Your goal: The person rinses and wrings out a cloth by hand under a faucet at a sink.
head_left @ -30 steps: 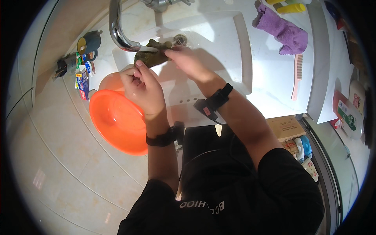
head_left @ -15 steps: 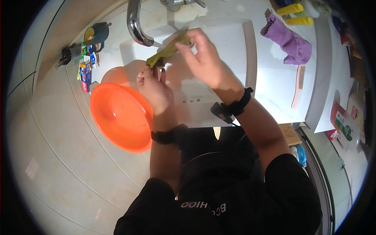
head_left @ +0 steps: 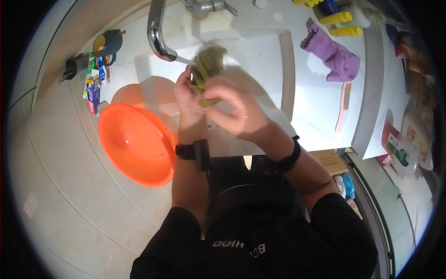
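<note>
Over the white sink, under the tap, I hold a limp, wet, olive-green piece. It looks like a leaf or a cloth; I cannot tell which. Water from the spout runs onto its upper left part. My left hand grips it along its left side, some fingers hidden beneath it. Slightly blurred, my right hand is closed with thumb and fingers at its lower end, covering part of it.
An orange basin stands left of the sink. Beyond it are a dark mug and toothpaste boxes. On the right counter lie a purple towel, a pink comb and yellow-capped bottles. More bottles stand farther right.
The olive-green piece has spread out from a narrow stretched strip and now hangs more upright under the water. My right hand has come down and nearer to my left hand.
</note>
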A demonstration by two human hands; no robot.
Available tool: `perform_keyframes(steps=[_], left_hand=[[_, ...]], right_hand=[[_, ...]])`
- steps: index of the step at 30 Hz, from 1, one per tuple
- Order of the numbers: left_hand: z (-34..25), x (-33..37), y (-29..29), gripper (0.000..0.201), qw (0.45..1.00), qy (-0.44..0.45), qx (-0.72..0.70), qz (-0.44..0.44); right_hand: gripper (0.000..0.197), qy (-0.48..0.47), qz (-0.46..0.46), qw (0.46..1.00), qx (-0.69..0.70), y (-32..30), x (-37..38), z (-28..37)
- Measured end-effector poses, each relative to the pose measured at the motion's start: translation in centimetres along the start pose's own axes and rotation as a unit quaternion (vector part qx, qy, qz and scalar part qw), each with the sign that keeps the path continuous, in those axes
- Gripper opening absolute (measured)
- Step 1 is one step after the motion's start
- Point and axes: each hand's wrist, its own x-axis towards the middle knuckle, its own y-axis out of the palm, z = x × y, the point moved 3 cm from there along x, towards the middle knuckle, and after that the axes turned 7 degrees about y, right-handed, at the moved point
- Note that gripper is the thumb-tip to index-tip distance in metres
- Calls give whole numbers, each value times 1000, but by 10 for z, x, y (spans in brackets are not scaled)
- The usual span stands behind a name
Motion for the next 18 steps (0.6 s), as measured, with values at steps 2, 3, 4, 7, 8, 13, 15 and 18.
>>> perform_keyframes(steps=[2, 3, 4, 7, 8, 13, 15, 18], left_hand=[[-13, 24, -34, 31, 989, 2, -143, 45], [-3, 28, -27, 31, 988, -6, -146, 47], [0, 25, -20, 28, 990, 21, -138, 28], [-5, 15, -12, 26, 990, 56, -125, -17], [-6, 11, -12, 26, 990, 63, -122, -41], [-32, 12, -41, 24, 986, 32, -137, 87], [-19, 15, -28, 24, 968, -24, -175, 176], [-24, -13, -5, 22, 969, 228, 90, -21]], right_hand=[[16, -35, -69, 997, -10, -9, -14, -9], [17, -52, -153, 986, -38, -21, -28, -23], [17, -50, -153, 986, -39, -22, -36, -33], [16, 123, -306, 922, 200, -27, -53, -65], [17, 180, -343, 888, 249, -27, -54, -76], [33, 403, -284, 754, 435, -11, -29, -116], [40, 428, -256, 759, 419, -13, -17, -148], [59, 459, -178, 801, 341, 5, 10, -126]])
